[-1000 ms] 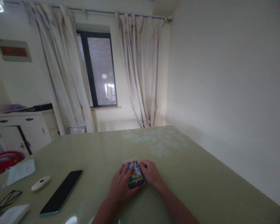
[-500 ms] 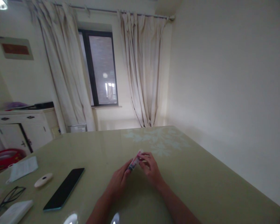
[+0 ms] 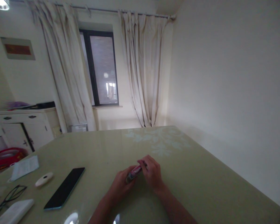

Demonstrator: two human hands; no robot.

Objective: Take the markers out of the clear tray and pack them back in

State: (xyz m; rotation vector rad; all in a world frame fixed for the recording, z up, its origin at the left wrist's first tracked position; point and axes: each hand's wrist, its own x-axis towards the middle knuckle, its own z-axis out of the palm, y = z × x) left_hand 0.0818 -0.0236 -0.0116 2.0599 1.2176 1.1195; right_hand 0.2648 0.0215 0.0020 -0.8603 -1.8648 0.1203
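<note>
A small, narrow pink-and-white printed packet (image 3: 135,172) with a dark lower end is between my hands, above the table. It lies at a slant, its upper end pointing to the far right. My left hand (image 3: 121,182) is wrapped round its lower part. At the upper end, the fingers of my right hand (image 3: 152,172) are closed and pinch the tip. The fingers cover much of the packet, and its exact kind is too small to make out.
On the left of the glossy green table (image 3: 200,186) lie a black phone (image 3: 64,188), a cream oval object (image 3: 44,179), a pale blue face mask (image 3: 25,168), eyeglasses (image 3: 10,196) and a white box-like object (image 3: 14,213). A wall (image 3: 228,93) borders the right side.
The packet and both hands have come slightly lower and nearer to me. My right fingers have curled tighter round the upper end, and the packet has turned in my left hand.
</note>
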